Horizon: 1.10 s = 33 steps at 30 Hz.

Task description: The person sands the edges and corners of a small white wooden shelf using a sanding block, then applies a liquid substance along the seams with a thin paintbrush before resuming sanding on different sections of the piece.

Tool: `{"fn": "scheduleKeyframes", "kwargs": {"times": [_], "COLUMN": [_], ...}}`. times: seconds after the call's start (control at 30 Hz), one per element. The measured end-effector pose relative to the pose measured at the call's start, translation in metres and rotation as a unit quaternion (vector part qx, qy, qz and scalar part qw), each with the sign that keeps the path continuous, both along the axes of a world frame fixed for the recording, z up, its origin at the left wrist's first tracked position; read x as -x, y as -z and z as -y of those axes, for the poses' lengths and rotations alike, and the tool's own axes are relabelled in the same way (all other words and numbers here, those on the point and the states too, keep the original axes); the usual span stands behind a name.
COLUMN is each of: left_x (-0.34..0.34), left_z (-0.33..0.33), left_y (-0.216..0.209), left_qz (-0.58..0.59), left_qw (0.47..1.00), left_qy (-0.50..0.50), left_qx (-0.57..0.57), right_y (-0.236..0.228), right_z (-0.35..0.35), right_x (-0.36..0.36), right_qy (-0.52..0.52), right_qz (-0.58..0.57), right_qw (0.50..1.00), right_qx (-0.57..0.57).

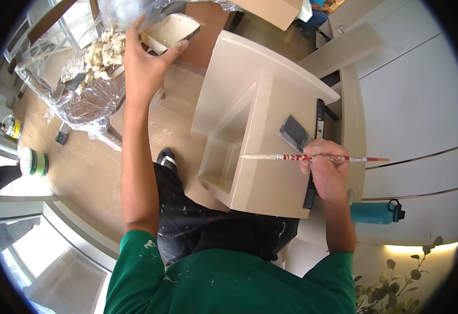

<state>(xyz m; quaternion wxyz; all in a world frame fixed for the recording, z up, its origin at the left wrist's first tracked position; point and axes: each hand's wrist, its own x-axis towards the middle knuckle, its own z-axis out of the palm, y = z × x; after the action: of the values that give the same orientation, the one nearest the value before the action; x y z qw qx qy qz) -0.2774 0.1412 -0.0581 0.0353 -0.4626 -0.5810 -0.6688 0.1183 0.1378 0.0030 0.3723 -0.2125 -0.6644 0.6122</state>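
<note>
Drawer (278,178): detached, hollow side facing left; from where I stand its beige side looks even, yet the share of finishing done or left cannot be judged.
Brush (294,157): above the drawer's side; long axis left to right, pale tip left, red handle end right.
Right hand (327,170): fingers closed around brush; grip on dark flat tool (295,131) unclear.
Left hand (147,63): spread around open tub (170,31); firm hold cannot be confirmed.
Plastic sheeting (95,107): carries crumpled cream scraps (106,52).
</note>
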Motion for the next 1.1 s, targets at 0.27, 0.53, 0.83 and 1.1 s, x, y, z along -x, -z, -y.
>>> {"fn": "scheduleKeyframes", "kwargs": {"times": [0.27,0.53,0.83,1.1], "left_x": [0.002,-0.002,-0.006,-0.005], "left_z": [-0.002,0.0,0.006,0.006], "left_y": [0.007,0.001,-0.006,-0.004], "left_qz": [0.041,0.024,0.057,0.047], "left_qw": [0.999,1.0,0.998,0.998], "left_qy": [0.036,-0.001,-0.026,-0.034], "left_qx": [-0.002,0.017,0.018,0.01], "right_y": [-0.023,-0.03,-0.032,-0.035], "right_z": [0.008,0.003,0.007,0.011], "right_x": [-0.008,-0.004,0.002,0.004], "right_qy": [-0.011,-0.052,-0.117,-0.106], "right_qz": [0.09,0.153,0.161,0.174], "right_qw": [0.989,0.972,0.968,0.959], "right_qx": [-0.115,-0.172,-0.154,-0.197]}}
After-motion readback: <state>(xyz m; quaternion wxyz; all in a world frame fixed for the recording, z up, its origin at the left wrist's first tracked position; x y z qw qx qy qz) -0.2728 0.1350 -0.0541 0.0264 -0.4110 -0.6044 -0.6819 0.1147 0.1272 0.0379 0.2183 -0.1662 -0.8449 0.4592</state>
